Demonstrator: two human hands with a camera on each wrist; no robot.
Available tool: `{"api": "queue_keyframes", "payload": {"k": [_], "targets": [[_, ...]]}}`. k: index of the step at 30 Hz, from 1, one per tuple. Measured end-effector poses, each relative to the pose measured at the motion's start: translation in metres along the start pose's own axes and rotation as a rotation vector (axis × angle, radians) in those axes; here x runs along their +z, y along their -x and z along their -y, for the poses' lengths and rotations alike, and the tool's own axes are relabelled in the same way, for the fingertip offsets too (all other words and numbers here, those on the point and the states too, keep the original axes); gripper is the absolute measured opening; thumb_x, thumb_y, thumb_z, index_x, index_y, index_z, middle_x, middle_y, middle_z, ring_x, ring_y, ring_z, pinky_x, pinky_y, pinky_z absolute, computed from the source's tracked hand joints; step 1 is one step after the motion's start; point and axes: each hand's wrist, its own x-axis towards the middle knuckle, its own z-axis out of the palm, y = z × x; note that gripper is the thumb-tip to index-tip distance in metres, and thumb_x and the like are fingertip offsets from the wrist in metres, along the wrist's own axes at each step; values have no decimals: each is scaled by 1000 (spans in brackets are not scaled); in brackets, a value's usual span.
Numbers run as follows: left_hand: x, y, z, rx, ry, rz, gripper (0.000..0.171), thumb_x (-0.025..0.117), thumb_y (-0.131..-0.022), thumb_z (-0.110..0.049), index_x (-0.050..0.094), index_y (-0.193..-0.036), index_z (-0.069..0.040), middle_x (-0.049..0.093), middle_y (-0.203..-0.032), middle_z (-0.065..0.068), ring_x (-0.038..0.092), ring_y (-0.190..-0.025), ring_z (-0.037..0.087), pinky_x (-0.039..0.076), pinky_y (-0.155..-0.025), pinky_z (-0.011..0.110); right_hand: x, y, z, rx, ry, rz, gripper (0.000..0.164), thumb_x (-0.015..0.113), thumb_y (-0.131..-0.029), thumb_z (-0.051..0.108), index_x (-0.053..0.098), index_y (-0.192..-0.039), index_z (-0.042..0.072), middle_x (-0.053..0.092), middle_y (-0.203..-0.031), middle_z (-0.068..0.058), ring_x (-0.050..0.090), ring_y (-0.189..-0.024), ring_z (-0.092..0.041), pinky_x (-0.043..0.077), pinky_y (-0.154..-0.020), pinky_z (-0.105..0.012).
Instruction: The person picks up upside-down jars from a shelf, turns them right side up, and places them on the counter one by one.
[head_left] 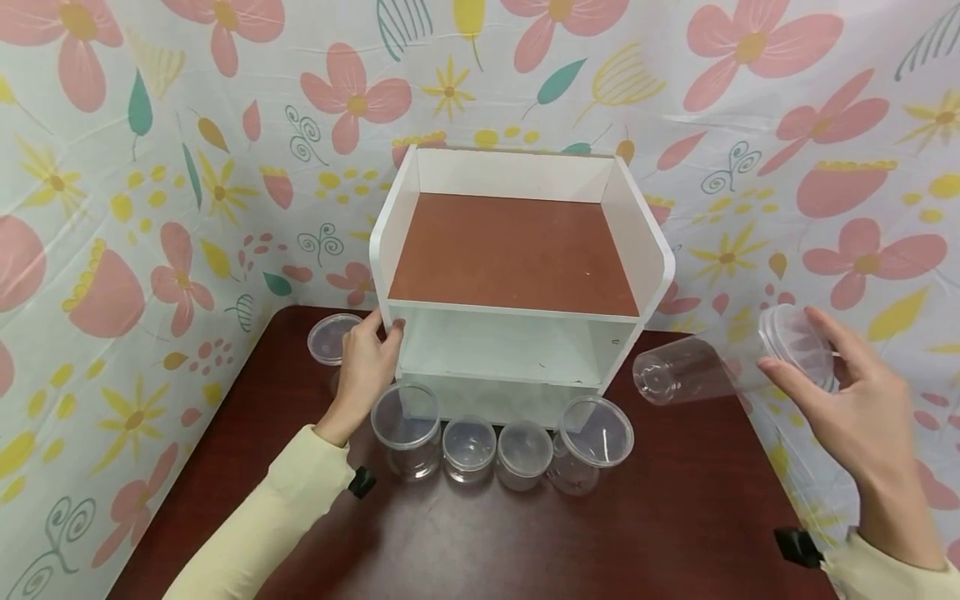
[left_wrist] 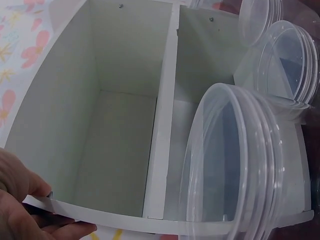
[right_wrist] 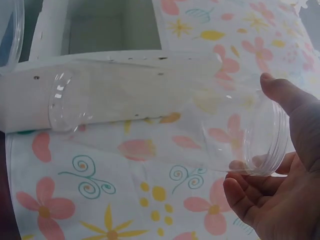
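A small white shelf unit (head_left: 502,346) with a brown top surface stands on the dark table. My left hand (head_left: 367,367) grips the front edge of its left side panel (left_wrist: 45,125), thumb on one face and fingers round the other. Off to the right, my right hand (head_left: 862,404) holds a tall clear plastic jar (head_left: 697,371) by its lidded end. That jar lies tilted nearly on its side in the air, its base pointing left toward the shelf unit. In the right wrist view, thumb and fingers sit around the jar's lid (right_wrist: 280,142).
Before the shelf unit stand a large lidded jar (head_left: 406,429), two small jars (head_left: 469,450) and another large jar (head_left: 596,433). One more jar (head_left: 330,340) is at the left, partly behind my left hand. Flowered cloth (head_left: 225,250) hangs round the table (head_left: 480,550).
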Motion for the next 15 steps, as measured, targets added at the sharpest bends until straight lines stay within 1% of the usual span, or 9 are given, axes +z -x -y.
{"api": "queue_keyframes", "payload": {"k": [4, 6, 9, 10, 11, 12, 13, 14, 15], "targets": [[-1, 0, -1, 6, 1, -4, 22, 62, -103, -15, 73, -117, -4, 75, -88, 15, 69, -72, 27, 48, -57, 35, 5, -6, -2, -9, 37, 41, 77, 80, -91, 15, 43, -159, 20, 41, -161, -6, 35, -137, 6, 22, -114, -13], [0, 0, -1, 6, 3, -6, 21, 62, -103, -14, 73, -116, -3, 75, -86, 15, 69, -70, 27, 47, -55, 35, 8, -9, -5, -17, 53, 55, 79, 81, -90, 17, 42, -159, 23, 41, -161, -10, 37, -134, 6, 24, -111, -11], [0, 0, -1, 4, 6, -4, 22, 62, -103, -15, 74, -116, -2, 75, -85, 14, 68, -69, 26, 46, -55, 34, 15, -13, -10, -29, 81, 66, 82, 84, -88, 21, 43, -159, 23, 46, -156, -16, 42, -122, 5, 28, -99, -10], [0, 0, -1, 3, 6, -2, 22, 62, -103, -15, 74, -116, -2, 74, -85, 14, 68, -68, 26, 46, -54, 34, 18, -14, -12, -39, 95, 66, 82, 85, -86, 22, 45, -158, 21, 49, -152, -19, 44, -116, 1, 29, -93, -11], [0, 0, -1, 4, 8, 0, 22, 62, -103, -14, 74, -116, -1, 74, -85, 14, 68, -68, 26, 47, -55, 35, 21, -16, -14, -51, 105, 65, 83, 86, -85, 22, 46, -157, 19, 52, -148, -22, 45, -113, -3, 29, -89, -12], [0, -1, 0, 5, 7, 0, 22, 62, -103, -14, 74, -117, -1, 75, -85, 15, 68, -69, 26, 47, -55, 34, 24, -17, -15, -64, 117, 68, 83, 86, -85, 23, 46, -157, 15, 53, -145, -24, 47, -114, -9, 28, -88, -13], [0, -1, 0, 5, 6, 0, 23, 62, -103, -15, 73, -116, -1, 75, -86, 15, 69, -69, 26, 48, -56, 34, 28, -18, -17, -77, 126, 73, 83, 87, -84, 24, 47, -156, 11, 54, -143, -25, 48, -115, -17, 29, -89, -16], [0, -1, 0, 6, 3, -2, 22, 62, -103, -14, 74, -116, -1, 75, -86, 15, 69, -70, 26, 48, -56, 34, 32, -19, -18, -88, 135, 80, 83, 87, -84, 25, 47, -155, 8, 54, -141, -27, 50, -118, -25, 30, -93, -19], [0, -1, 0, 5, 2, -4, 21, 62, -102, -14, 74, -115, -1, 75, -85, 15, 69, -70, 26, 48, -56, 34, 36, -20, -20, -97, 140, 90, 83, 87, -84, 25, 47, -155, 5, 55, -140, -29, 50, -121, -34, 32, -97, -24]]}}
